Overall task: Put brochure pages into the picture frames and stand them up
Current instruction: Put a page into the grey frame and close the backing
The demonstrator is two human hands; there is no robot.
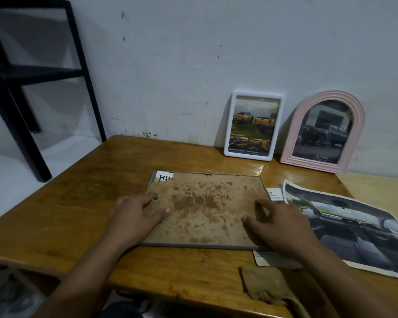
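A thin-edged picture frame (pixel 205 210) lies face down on the wooden table (pixel 78 203), its stained brown backing board up. A brochure page's corner (pixel 162 179) peeks out at the frame's top left. My left hand (pixel 136 214) rests on the board's left side, fingers spread, next to a small metal clip. My right hand (pixel 283 226) presses on the right side with fingers spread. Against the wall stand a white frame (pixel 254 126) with a yellow-truck page and a pink arched frame (pixel 324 131) with a dark-truck page.
A loose brochure page (pixel 354 228) showing a car interior lies at the right, with smaller paper pieces (pixel 275 193) under and beside the frame. A brown torn cardboard piece (pixel 269 285) sits near the front edge. A black shelf frame (pixel 32 76) stands at the left.
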